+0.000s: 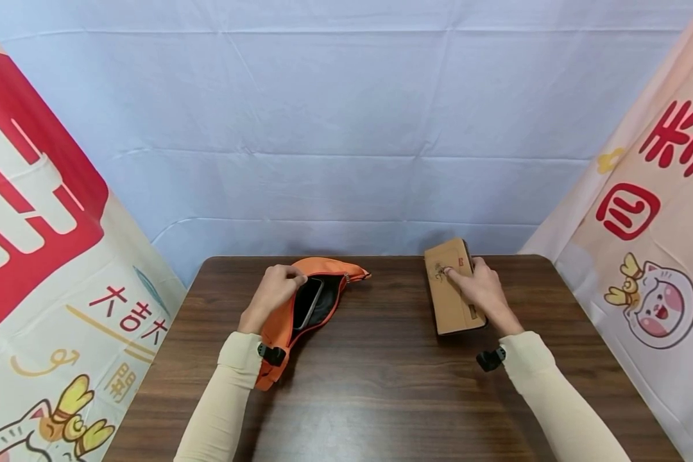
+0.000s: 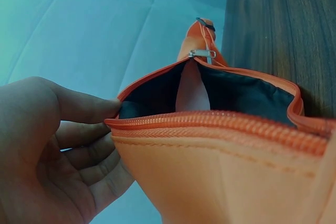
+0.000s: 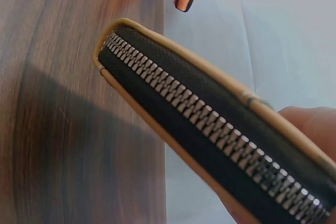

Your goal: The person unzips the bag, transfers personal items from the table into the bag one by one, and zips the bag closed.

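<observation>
An orange zippered waist bag lies at the left of the table, its zip undone and its dark lining showing. Inside it sits a dark flat phone-like thing with a pale edge. My left hand pinches the rim of the bag's opening between thumb and forefinger. On the right, my right hand grips a tan long wallet, thumb across its front face. In the right wrist view the wallet's closed metal zipper runs along a black edge, and the wallet is held tilted.
The brown wooden table reaches back to a pale cloth backdrop. Printed cloths hang on the left and right. A strap end with a black buckle sticks out from the bag.
</observation>
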The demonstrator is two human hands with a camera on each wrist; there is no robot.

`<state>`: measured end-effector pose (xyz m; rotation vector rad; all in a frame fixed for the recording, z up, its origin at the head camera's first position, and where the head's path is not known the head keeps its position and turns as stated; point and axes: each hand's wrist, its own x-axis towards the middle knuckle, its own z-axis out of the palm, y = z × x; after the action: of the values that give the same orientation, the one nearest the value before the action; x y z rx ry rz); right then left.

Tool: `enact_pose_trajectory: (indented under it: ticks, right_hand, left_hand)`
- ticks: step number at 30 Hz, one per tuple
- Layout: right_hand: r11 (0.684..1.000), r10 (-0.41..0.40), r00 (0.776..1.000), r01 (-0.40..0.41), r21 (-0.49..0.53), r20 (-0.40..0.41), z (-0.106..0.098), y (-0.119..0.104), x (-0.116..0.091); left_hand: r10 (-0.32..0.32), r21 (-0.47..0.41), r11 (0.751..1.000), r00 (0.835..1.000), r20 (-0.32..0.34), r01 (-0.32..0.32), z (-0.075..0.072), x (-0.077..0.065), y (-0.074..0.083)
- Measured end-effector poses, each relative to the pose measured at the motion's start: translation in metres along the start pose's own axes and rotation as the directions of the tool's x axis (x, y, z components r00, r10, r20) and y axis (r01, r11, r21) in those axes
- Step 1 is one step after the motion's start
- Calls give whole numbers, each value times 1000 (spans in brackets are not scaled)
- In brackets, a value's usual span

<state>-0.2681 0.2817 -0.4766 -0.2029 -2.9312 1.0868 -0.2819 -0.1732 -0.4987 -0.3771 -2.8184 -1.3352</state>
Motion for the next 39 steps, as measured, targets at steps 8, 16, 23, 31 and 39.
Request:
enact_pose_trajectory:
  ticks: [8,16,23,31,39]
  right_hand:
    - [1000,-6,1000,6,0,12,4,-7,0]
    - [1000,-11,1000,11,17,20,4,-10,-1]
    - [999,-24,1000,23,29,19,6,-14,-2]
    - [999,-31,999,31,35,19,9,-19,-1]
    - [999,-28,999,27,40,37,10,-23,-3]
  left_hand:
    - [-2,9,1000,1000,-6,2,-3,-2,3]
    - [-1,15,1000,1000,-6,2,-5,-2,5]
    - [-9,20,1000,1000,-5,10,-6,-2,8]
    - [-11,27,1000,1000,-7,11,-5,-2,7]
    - [-10,18,1000,1000,-15,10,-5,-2,8]
